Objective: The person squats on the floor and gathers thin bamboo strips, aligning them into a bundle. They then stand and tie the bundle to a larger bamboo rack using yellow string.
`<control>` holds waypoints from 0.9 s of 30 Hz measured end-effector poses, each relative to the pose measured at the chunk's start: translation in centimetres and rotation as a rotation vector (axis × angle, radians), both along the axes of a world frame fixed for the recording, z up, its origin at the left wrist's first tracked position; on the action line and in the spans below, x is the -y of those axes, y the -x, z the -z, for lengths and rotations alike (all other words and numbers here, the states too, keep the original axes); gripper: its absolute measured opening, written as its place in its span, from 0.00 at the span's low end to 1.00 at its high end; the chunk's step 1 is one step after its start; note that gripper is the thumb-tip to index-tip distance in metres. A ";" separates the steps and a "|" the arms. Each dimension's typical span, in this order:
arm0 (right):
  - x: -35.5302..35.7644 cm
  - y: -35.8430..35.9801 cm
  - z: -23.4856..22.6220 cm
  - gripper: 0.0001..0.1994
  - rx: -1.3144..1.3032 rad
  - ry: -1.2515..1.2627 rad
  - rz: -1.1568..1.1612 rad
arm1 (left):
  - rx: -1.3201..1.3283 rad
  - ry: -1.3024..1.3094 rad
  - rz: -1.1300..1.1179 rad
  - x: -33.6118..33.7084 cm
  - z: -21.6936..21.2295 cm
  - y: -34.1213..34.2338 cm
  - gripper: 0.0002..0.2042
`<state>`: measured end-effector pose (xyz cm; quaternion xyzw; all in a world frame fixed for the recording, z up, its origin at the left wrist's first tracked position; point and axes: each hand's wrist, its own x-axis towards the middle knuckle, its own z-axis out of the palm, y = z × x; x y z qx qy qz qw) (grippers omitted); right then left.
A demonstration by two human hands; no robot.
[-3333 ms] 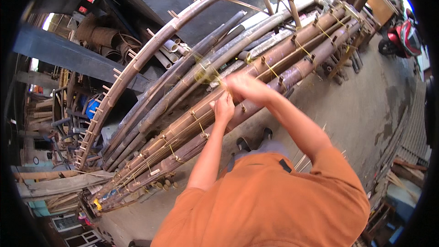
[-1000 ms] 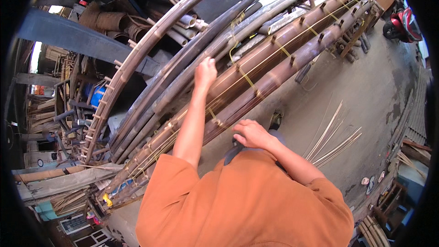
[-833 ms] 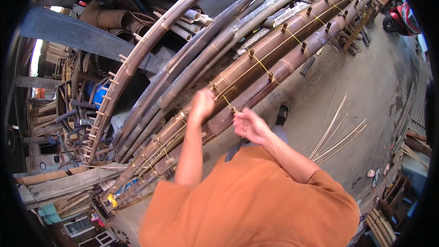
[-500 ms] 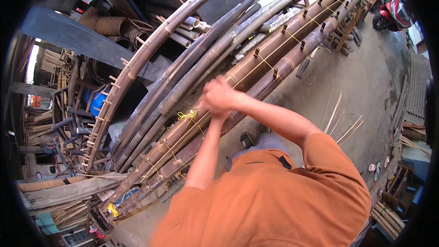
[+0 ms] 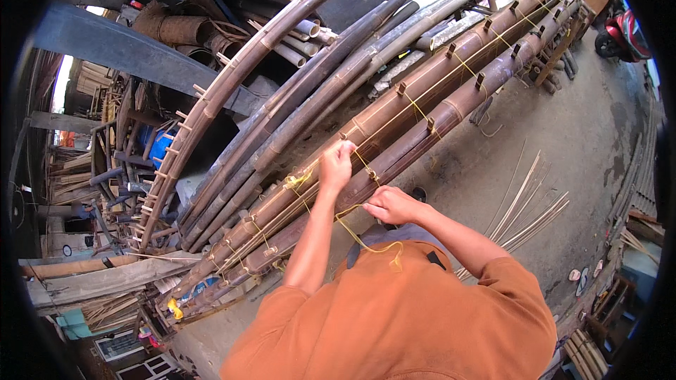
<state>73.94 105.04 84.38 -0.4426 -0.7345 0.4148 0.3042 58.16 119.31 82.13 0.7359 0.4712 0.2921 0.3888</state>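
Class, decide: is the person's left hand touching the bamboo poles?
Touching. The head view shows the left hand resting directly on the tied bamboo poles.

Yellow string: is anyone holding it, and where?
Yes. The left hand pinches the yellow string up on the bamboo poles; the right hand grips it lower, its loose end dangling.

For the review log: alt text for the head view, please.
A person in an orange shirt works yellow cord around long bamboo poles, left hand on a pole, right hand pulling the cord. Thin bamboo strips lie on the concrete floor.
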 end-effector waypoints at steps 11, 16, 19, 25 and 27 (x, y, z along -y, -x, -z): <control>2.6 7.2 -0.2 0.11 0.476 -0.217 0.238 | -0.358 -0.018 -0.121 -11.4 0.9 0.8 0.15; 5.6 15.8 3.0 0.13 -0.656 0.743 0.164 | -0.361 -0.316 -0.159 -3.8 -7.1 10.7 0.16; 4.7 19.1 2.6 0.09 -1.786 1.027 0.498 | -0.560 -0.025 0.318 -0.6 -3.6 20.2 0.13; -4.1 27.5 -6.1 0.16 -0.483 -0.049 0.445 | -0.385 -0.333 0.028 4.7 3.1 19.5 0.12; -7.7 25.7 -10.2 0.22 0.111 0.034 -0.094 | -0.132 -0.304 -0.007 4.4 3.7 20.0 0.13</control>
